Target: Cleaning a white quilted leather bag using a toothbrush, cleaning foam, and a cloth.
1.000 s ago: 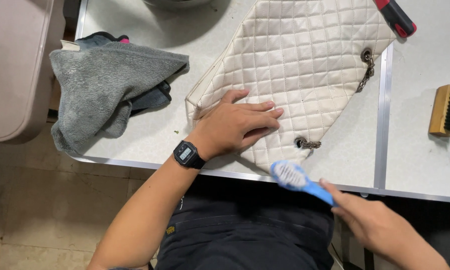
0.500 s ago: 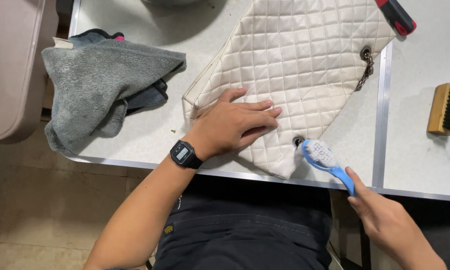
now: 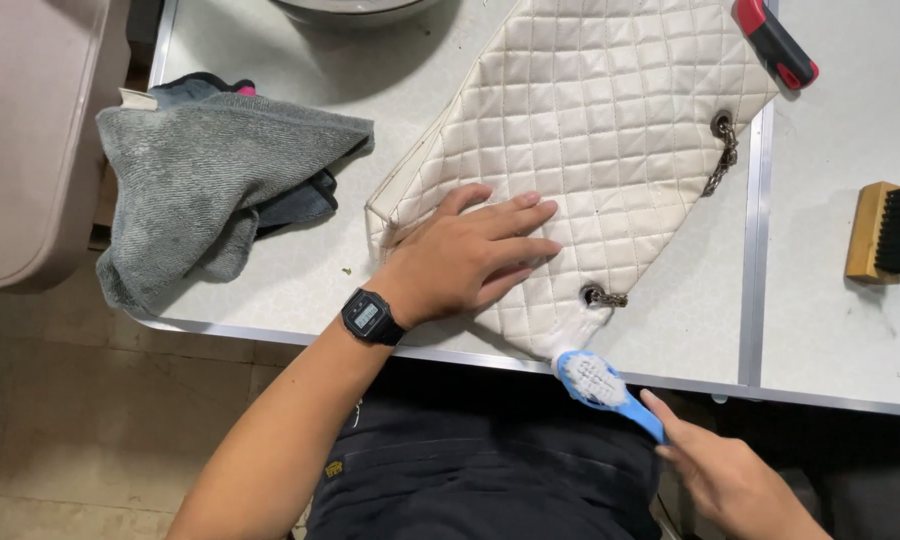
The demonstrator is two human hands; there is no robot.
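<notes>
head view, looking down: a cream quilted leather handbag (image 3: 610, 150) lies flat and slanted on a pale grey table (image 3: 300, 290), its lower corner reaching the near edge. the left hand (image 3: 470, 255), with a black digital wristwatch (image 3: 372, 318) at the wrist, lies palm down on the bag's lower left part, fingers spread and flat, pressing rather than gripping. the right hand (image 3: 735, 480), below the table edge, is closed around the handle of a blue plastic brush with white bristles (image 3: 605, 385); the brush head touches the bag's lowest corner, just below a metal chain ring (image 3: 600, 296). the bag thus sits up and left of the right hand's grip, with the brush between them. a crumpled grey cloth (image 3: 220, 180) lies left of the bag, apart from it. a red and black tool handle (image 3: 775, 42) sits at the bag's upper right corner, and a wooden brush with black bristles (image 3: 890, 232) rests on the adjoining table to the right.
</notes>
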